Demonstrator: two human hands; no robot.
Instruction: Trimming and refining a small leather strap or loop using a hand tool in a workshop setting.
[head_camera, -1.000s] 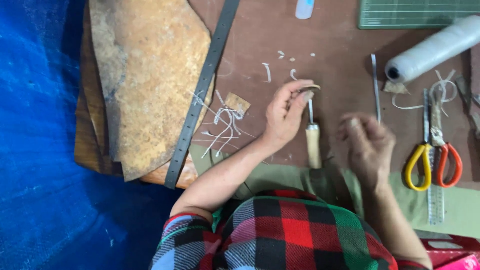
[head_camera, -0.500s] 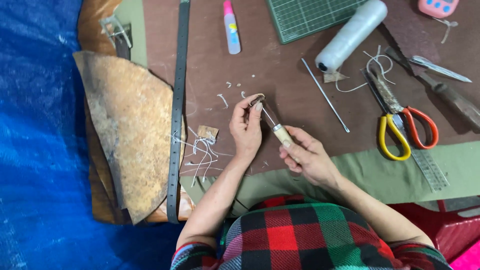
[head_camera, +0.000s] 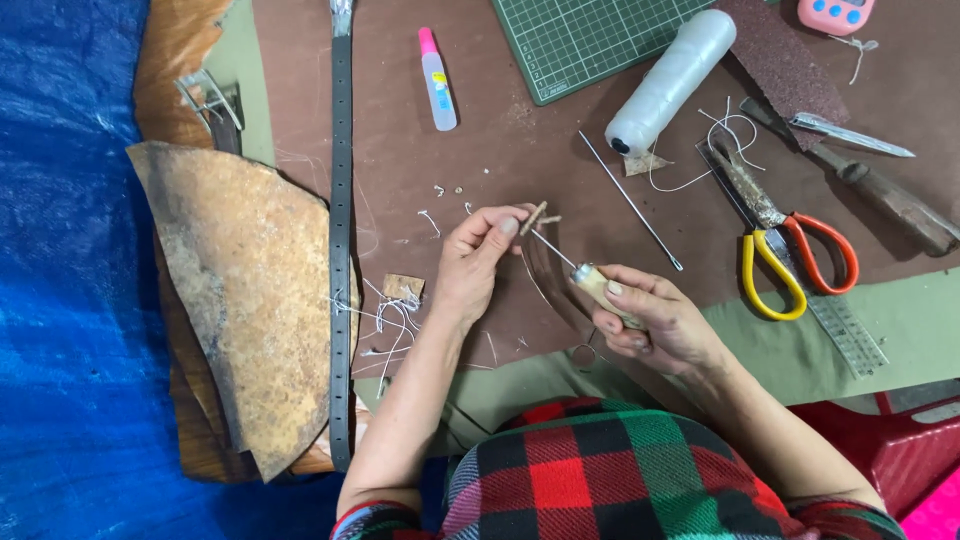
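leather scrap (head_camera: 534, 216): small, light, stiff; left hand (head_camera: 475, 265) pinches its edge.
awl (head_camera: 585, 276): right hand (head_camera: 655, 320) clenches wooden handle mid-worktop; needle sharp.

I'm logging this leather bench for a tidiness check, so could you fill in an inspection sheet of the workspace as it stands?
Surface: brown work mat over an olive cloth, strewn with thread offcuts.
Job's things: small leather scrap pinched in the left hand; awl with wooden handle gripped in the right hand, its point at the scrap.
Clutter: scissors, white spool, glue bottle, green cutting mat, long needle, wooden-handled knife, clear ruler.
Hands: both closed, both busy.
Cables: nothing seen; loose white thread only.
Surroundings: leather hide, dark strap, blue tarp.
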